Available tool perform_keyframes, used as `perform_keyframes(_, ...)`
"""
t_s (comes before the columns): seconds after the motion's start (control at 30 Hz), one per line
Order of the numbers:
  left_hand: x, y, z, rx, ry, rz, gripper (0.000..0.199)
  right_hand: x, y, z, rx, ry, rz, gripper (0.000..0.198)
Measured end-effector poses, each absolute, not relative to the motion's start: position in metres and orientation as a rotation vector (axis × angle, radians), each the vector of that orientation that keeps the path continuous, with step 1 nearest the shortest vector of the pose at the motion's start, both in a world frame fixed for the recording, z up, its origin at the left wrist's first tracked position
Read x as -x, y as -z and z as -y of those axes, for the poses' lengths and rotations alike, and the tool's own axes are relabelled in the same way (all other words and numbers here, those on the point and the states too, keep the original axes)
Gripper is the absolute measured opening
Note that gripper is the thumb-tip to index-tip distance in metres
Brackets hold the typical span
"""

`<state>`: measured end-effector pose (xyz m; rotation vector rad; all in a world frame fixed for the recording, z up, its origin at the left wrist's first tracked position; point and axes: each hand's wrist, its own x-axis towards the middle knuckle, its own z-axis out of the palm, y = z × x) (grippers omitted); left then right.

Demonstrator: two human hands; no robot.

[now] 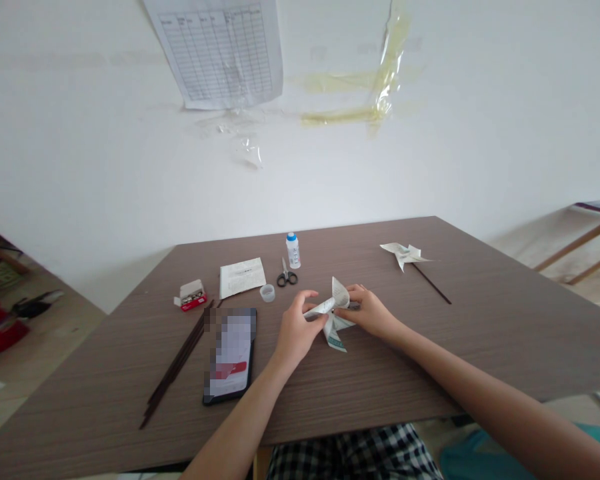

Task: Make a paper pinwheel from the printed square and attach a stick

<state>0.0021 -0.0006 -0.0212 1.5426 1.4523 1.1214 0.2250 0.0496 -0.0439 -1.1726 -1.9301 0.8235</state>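
Note:
A folded pinwheel (336,339) of printed paper is held between both hands above the table's near middle. My left hand (299,325) is closed on its left side, thumb toward the centre. From the right, my right hand (369,309) pinches the pinwheel near its middle, where a small dark spot shows. Some fingertips are hidden behind the paper blades. At the back right lies a second paper pinwheel (404,254) on a dark stick (433,285).
On the brown table (360,400) are a phone (233,353), several dark sticks (177,363), a small red-and-white box (193,295), paper sheets (243,277), a clear round cap (267,293), scissors (287,276) and a white glue bottle (293,252). A white wall (130,160) stands behind.

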Motion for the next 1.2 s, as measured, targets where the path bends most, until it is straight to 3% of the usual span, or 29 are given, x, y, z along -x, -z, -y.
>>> perform_keyframes(0.57,-0.003,0.015,0.002,-1.511,-1.068,-1.447,0.042,-0.226,0.043,-0.053,1.006,-0.973,1.956,0.016)
perform_keyframes(0.83,0.005,0.013,0.005,-1.654,-1.056,-1.436,0.062,-0.228,0.042,-0.050,1.164,-0.874,1.952,0.014)
perform_keyframes(1.0,0.008,0.015,0.003,-1.648,-1.093,-1.467,0.035,-0.229,0.045,-0.054,1.210,-0.852,1.959,0.019)
perform_keyframes(1.2,0.009,0.019,-0.002,-1.638,-1.170,-1.491,0.019,-0.229,0.044,-0.055,1.230,-0.827,1.973,0.030)
